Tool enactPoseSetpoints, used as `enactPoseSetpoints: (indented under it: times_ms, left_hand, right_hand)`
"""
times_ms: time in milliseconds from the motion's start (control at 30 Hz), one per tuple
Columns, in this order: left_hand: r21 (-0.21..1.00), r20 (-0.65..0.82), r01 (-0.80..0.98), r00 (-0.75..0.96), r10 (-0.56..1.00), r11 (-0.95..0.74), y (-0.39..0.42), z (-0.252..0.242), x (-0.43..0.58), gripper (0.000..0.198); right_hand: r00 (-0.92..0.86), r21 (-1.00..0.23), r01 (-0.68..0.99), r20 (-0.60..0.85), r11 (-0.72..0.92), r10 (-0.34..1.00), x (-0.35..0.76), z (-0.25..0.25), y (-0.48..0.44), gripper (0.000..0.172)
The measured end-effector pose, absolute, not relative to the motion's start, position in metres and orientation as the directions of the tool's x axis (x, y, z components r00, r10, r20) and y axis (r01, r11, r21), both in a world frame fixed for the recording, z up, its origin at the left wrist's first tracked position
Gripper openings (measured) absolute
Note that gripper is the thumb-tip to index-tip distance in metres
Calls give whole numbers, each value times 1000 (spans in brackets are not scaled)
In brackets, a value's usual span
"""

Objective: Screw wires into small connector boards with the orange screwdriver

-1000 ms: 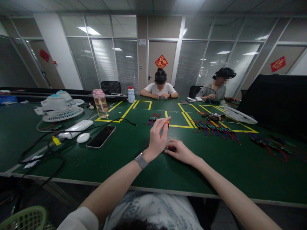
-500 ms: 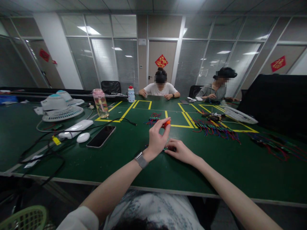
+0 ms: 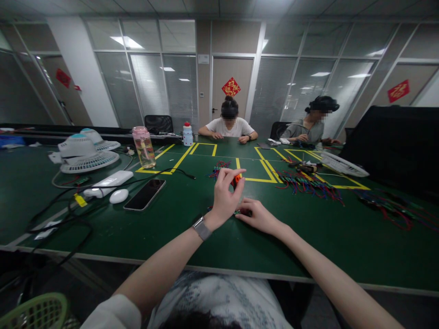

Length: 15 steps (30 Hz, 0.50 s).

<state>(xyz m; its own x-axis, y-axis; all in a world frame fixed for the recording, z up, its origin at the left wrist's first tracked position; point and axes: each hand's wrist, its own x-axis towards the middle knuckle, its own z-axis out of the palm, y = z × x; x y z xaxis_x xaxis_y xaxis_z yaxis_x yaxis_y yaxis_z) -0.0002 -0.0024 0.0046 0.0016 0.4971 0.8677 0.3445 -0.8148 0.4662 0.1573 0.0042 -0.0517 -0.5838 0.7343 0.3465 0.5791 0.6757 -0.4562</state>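
Note:
My left hand [image 3: 224, 196] is raised over the table, its thumb and fingers curled around an upright orange-and-black screwdriver [image 3: 236, 180]. Only the handle's top part shows; the palm hides the rest. One finger reaches out past the handle's top. Lower and to the right, my right hand [image 3: 255, 214] rests on the table, fingers pinched on a small green circuit board [image 3: 237, 212]. Most of that board is covered by my hands. Just beyond my left hand lies a little group of wired circuit boards [image 3: 219, 168].
Several wired boards [image 3: 308, 183] lie to the right, near a dark screen [image 3: 394, 151]. A phone [image 3: 145, 195], white case [image 3: 119, 196], black cable [image 3: 68, 205], fans [image 3: 89, 160] and a pink-lidded bottle [image 3: 144, 148] occupy the left. Two people sit across the table [image 3: 192, 237].
My left fingers have shifted on the screwdriver: one finger has straightened to the right and more of the orange handle shows. My right hand has stayed in place.

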Motion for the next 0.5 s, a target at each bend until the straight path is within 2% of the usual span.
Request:
enactPoseSetpoints:
  times_ms: [267, 500]
  left_hand:
    - [471, 869, 347, -21, 495, -811, -4, 5, -1, 17]
    - [547, 827, 214, 13, 563, -809, -1, 2, -1, 30]
  right_hand:
    - [-581, -463, 578, 344, 672, 737, 157, -51, 4, 15]
    - [-582, -465, 576, 345, 673, 737, 156, -50, 3, 15]
